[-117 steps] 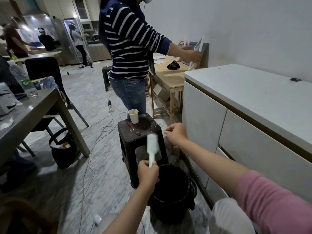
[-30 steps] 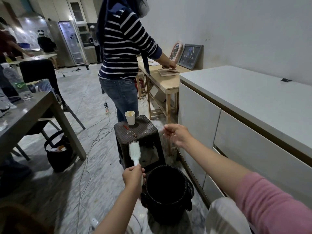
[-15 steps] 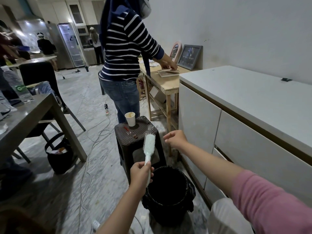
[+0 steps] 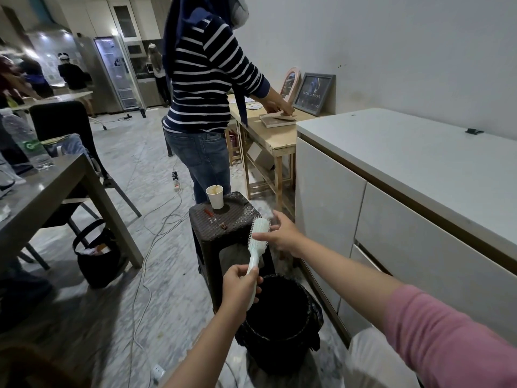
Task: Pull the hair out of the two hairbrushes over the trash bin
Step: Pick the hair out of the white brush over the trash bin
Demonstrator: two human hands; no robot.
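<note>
Floor's close; left grip (image 4: 241, 287) clenches hairbrush (image 4: 258, 239) handle, right grip (image 4: 282, 233) loose at bristles; hair may miss trash bin (image 4: 279, 317).

Dim indoor light, bright far-left ceiling glare, wide-angle warping, slightly blurred edges.

The trash bin (image 4: 279, 317) stands open-mouthed, hemmed by the dark stool (image 4: 223, 233) just behind it and the white cabinet (image 4: 330, 197) to its right. A paper cup (image 4: 215, 196) occupies the stool's top; bare floor (image 4: 167, 289) lies left of the bin.
</note>
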